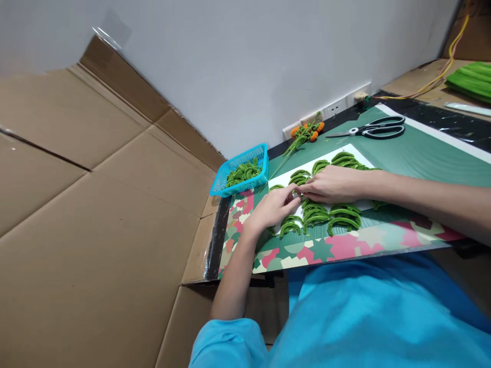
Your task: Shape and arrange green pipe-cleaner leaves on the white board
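Over a white sheet point(359, 149) my two hands meet, fingertips touching or nearly so. My left hand point(273, 207) has its thumb and fingers drawn together in a pinch. From the right comes my right hand point(330, 183), also pinched, its fingers pointing left. Whatever lies between the fingertips is hidden or too small to name. Around them on the sheet are groups of curved, fuzzy green pipe cleaner pieces point(315, 213), arranged in rows. Another group of bent pieces point(344, 216) overhangs the sheet's near edge.
A blue plastic basket point(219, 186) of green pieces stands at the left. Behind the sheet lie orange-and-green pipe cleaner flowers point(307, 134) and black-handled scissors point(378, 128). Cardboard point(95, 255) walls the left side. Green stems point(471, 82) lie far right, near yellow wires point(441, 82).
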Demonstrator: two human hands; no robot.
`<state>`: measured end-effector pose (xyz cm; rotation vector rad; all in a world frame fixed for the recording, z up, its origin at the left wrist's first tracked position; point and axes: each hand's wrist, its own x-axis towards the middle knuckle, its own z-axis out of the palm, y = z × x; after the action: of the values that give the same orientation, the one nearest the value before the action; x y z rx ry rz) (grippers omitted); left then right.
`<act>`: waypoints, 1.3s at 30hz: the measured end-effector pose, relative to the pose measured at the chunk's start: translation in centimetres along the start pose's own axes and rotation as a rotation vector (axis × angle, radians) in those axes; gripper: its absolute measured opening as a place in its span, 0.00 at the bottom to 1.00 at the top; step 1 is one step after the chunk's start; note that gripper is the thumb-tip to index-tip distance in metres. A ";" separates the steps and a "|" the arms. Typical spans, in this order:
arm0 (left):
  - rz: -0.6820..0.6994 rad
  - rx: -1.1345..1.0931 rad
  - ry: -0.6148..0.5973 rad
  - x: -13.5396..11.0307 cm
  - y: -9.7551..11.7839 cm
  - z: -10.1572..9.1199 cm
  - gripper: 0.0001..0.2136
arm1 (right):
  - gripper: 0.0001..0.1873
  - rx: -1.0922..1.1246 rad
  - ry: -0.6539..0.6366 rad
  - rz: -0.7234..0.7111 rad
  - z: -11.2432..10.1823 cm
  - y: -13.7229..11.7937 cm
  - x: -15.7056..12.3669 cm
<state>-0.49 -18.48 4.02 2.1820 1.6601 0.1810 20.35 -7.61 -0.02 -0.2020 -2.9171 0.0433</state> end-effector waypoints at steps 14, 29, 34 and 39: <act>-0.034 -0.001 0.009 0.4 -0.1 -0.1 0.08 | 0.15 0.018 0.046 -0.016 0.4 0.4 0.2; -0.062 -0.044 0.012 0.7 -0.2 -0.1 0.08 | 0.16 0.004 0.044 -0.018 0.8 0.5 0.5; -0.041 -0.026 0.012 0.6 -0.3 -0.1 0.09 | 0.17 -0.023 0.040 -0.021 0.6 0.4 0.3; -0.019 -0.030 0.011 0.5 -0.3 -0.1 0.10 | 0.15 -0.033 0.004 -0.014 -0.1 0.1 0.0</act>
<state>-0.62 -17.95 3.98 2.1465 1.6725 0.2123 20.45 -7.50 0.09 -0.1873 -2.9162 -0.0076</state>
